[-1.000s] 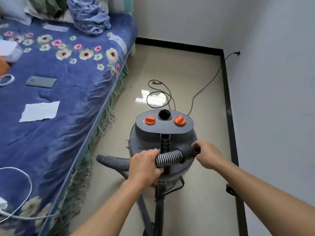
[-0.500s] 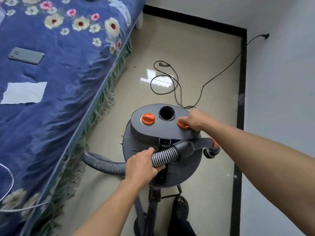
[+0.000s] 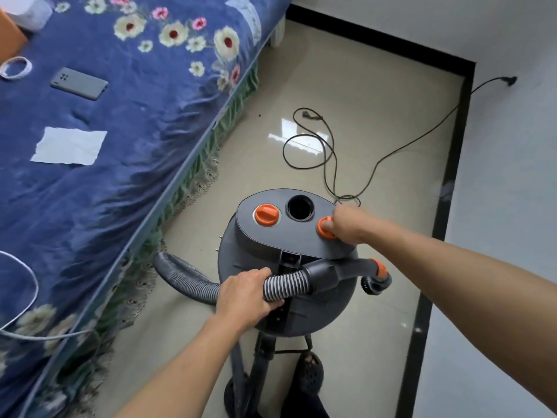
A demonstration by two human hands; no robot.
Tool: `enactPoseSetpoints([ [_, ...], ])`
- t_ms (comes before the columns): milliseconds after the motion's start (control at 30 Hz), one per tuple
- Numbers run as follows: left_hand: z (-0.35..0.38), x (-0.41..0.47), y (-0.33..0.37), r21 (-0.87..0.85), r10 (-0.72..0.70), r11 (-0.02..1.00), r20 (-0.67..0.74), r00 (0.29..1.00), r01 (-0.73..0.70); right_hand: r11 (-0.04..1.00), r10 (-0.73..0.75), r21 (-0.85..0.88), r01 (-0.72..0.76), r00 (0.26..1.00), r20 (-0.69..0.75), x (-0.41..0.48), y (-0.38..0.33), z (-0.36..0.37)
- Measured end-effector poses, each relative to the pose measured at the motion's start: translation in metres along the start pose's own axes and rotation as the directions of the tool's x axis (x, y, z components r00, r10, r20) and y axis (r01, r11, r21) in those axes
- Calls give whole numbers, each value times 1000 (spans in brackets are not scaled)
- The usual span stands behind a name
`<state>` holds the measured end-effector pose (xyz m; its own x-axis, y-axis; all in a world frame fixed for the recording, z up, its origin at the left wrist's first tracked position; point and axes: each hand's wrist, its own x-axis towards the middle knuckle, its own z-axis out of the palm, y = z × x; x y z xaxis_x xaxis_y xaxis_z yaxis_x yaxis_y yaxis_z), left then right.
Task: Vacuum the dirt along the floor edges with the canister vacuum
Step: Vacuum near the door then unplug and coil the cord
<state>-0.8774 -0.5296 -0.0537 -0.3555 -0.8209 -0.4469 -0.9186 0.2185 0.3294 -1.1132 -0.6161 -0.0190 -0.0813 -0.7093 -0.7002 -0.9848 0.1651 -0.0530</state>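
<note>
So the canister vacuum [image 3: 289, 309] sits on the tile floor [image 3: 376, 101] between the bed [image 3: 156, 125] and the wall [image 3: 512, 221], right under both hands. The left hand [image 3: 247, 294] has its fingers wrapped round the ribbed hose [image 3: 187, 279], and the hose's rigid end with a small round brush [image 3: 372, 285] sticks out to their right. The right hand [image 3: 346, 224] pinches the orange knob [image 3: 323, 229] on the lid. Just left of those fingers is an open round port [image 3: 300, 208], then a second orange knob [image 3: 266, 214]. Past the fingertips the power cord [image 3: 328, 152] loops over the floor. Well left of the left fingers, a phone [image 3: 79, 83] and a paper sheet [image 3: 69, 145] lie on the bed.
</note>
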Motion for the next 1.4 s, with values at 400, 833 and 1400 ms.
enactPoseSetpoints([
  [400,1,-2,2,16,11,1000,-38,999,-10,980,-195,-114,165,915,-353,11,-39,-27],
  [833,6,0,-3,-7,30,1000,-66,997,-31,899,-437,-120,421,876,-203,38,-99,-9],
  [1400,8,1,-3,-16,25,1000,-60,998,-26,901,-428,-78,426,849,-311,41,-94,-1],
])
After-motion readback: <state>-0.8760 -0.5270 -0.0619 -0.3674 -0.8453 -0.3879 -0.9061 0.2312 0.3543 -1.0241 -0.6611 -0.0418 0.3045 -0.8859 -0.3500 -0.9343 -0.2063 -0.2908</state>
